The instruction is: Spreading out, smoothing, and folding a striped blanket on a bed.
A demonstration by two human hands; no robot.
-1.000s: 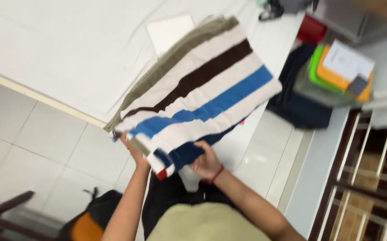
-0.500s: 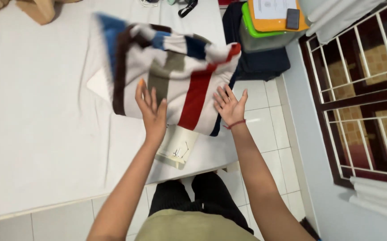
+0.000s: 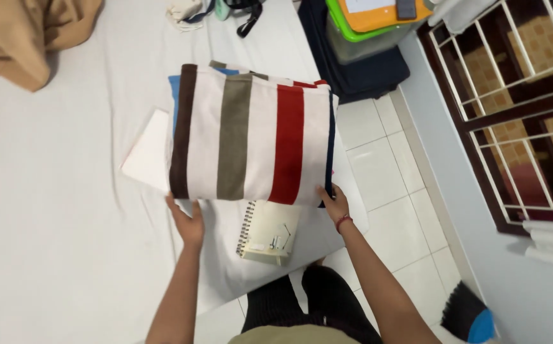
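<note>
We have the folded striped towel [image 3: 251,137] lying flat on the white bed [image 3: 53,210], just ahead of both hands; its stripes run away from us; our left hand [image 3: 187,224] sits at its near left corner, our right hand [image 3: 335,204] at its near right corner, each about equally close; fingertips tuck under the edge, so we cannot tell whether either grip is closed; a spiral notebook [image 3: 269,232] lies between the wrists, partly under the towel.

Both arms reach forward; left hand [image 3: 189,224] and right hand [image 3: 334,202] spread apart, fingers extended, palms down.
</note>
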